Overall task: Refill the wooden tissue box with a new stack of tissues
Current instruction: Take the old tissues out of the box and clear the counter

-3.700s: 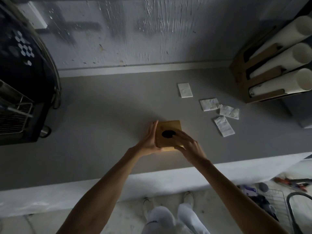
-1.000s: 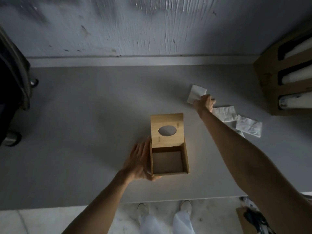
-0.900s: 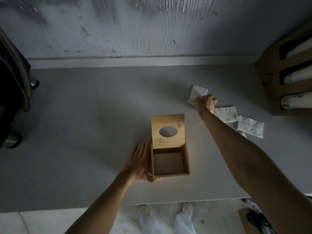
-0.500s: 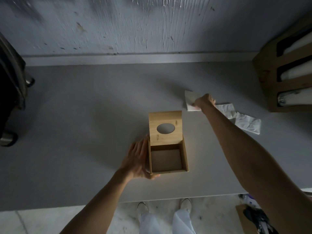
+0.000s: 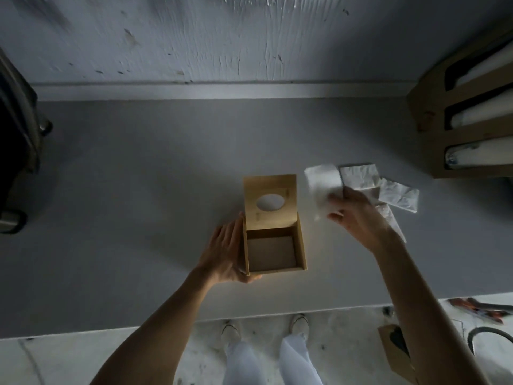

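- Since the last frame, my right hand [image 5: 358,218] has lifted a tissue [image 5: 323,187] off the counter [image 5: 138,190], fingers pinching it.
- Wooden tissue box [image 5: 274,245]: mid-counter, lid [image 5: 269,200] tipped back, interior empty.
- Left hand [image 5: 226,252]: fingers loosely spread, flat against box's left wall.
- Loose tissues [image 5: 397,195] lie just beyond.

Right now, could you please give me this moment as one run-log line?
box: lid open, empty | left hand: steadying box | right hand: holding tissue | counter tissues: waiting

Tan wooden box [image 5: 274,226], white tissues [image 5: 323,187]
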Demonstrator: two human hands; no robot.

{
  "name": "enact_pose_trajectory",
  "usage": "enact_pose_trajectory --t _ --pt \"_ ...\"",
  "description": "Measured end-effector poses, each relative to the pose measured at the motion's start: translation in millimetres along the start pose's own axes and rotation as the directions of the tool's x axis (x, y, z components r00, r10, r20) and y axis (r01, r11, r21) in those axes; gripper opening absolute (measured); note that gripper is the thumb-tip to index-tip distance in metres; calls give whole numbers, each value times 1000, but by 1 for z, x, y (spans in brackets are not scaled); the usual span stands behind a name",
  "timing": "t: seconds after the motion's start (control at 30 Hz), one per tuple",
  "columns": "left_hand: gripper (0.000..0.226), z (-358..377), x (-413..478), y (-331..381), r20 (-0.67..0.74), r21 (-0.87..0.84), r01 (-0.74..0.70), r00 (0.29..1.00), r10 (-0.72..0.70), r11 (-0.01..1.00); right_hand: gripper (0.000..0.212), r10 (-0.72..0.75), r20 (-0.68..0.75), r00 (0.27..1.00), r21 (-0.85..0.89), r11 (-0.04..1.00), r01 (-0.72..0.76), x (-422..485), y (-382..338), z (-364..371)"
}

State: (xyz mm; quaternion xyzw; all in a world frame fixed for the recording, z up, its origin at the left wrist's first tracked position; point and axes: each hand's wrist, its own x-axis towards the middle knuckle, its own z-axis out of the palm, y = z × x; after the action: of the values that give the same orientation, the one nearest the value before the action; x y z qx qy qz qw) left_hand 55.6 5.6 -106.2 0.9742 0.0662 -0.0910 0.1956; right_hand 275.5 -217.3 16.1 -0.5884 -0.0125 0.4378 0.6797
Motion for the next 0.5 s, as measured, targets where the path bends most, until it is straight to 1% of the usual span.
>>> enact_pose_trajectory --t 0.03,0.07,0.1,0.13,0.17,0.23,0.3,0.4,0.47,0.5 --pt "136 0 0 0 -3 -5 1 1000 -1 1000 22 -7 17 1000 -194 981 10 -10 2 9" --pt "137 -1 0 2 -3 -12 -1 1000 1 1000 17 -41 23 999 -441 896 47 -18 5 19" --pt "136 -2 0 2 -2 -14 -1 1000 1 1000 12 -87 54 995 -657 747 100 -22 7 32" --pt "135 -4 1 3 -3 -14 -5 1000 5 1000 9 -116 109 987 -795 586 157 -24 9 45" --pt "133 -5 1 4 -15 -12 -14 1000 14 1000 11 -122 170 978 -866 454 207 -24 12 59" --pt "128 -6 0 5 -54 -8 -36 998 35 999 27 -81 245 966 -927 273 258 -21 22 79" --pt "128 -8 -1 6 -77 -21 -47 996 45 999 33 7 244 970 -959 147 240 -18 31 89" --pt "130 -11 -2 8 -90 -23 -52 995 50 998 33 95 212 973 -977 27 210 -16 40 91" --pt "130 -12 -2 9 -89 -30 -46 995 43 998 33 75 214 974 -974 -57 219 -16 44 90" --pt "130 -12 -3 9 -92 -34 -41 995 38 999 32 52 213 976 -973 -78 217 -17 46 91"
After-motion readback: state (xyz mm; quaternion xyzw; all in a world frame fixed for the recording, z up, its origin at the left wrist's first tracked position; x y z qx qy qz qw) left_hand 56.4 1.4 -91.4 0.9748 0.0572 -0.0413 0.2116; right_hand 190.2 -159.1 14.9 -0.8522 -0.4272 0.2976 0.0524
